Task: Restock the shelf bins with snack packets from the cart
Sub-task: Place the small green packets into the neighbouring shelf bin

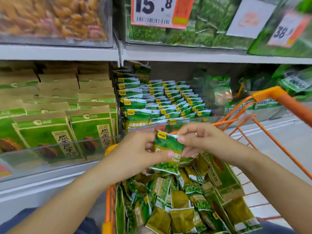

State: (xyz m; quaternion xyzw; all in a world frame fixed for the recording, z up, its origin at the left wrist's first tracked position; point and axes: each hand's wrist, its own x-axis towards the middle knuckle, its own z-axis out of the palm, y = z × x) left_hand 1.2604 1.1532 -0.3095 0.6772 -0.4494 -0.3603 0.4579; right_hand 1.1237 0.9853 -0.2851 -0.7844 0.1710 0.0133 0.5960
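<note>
**Pea packets half in, cart still heaped**

Both hands hold a single small green snack packet (167, 150) above the cart (270, 105), just in front of the clear front lip of the shelf bin (168, 123). The left hand (135, 152) pinches the packet's lower left side between thumb and fingers; the right hand (199, 141) pinches its upper right edge, the fingers curled over it. A ring shows on one right finger.

Judging from how things lie, the job is partly done. The bin already carries neat rows of matching packets (170, 100) standing on edge, thick along its left side and front, yet the back right corner of the bin looks bare and dark. The cart beneath the hands holds a deep loose pile of packets (168, 200), so much restocking seems left.

Readable writing: the packet in the hands shows part of the word "Flavo" and some Chinese characters, partly hidden by a thumb. The front packet in the bin reads 蒜香味青豌豆. The brown-and-green bags (91, 132) in the bin to the left carry 洽洽 and 原香. On the shelf above, a price tag (160, 12) reads 15.8, and another tag (287, 31) at the right edge shows 38, the rest blurred.
</note>
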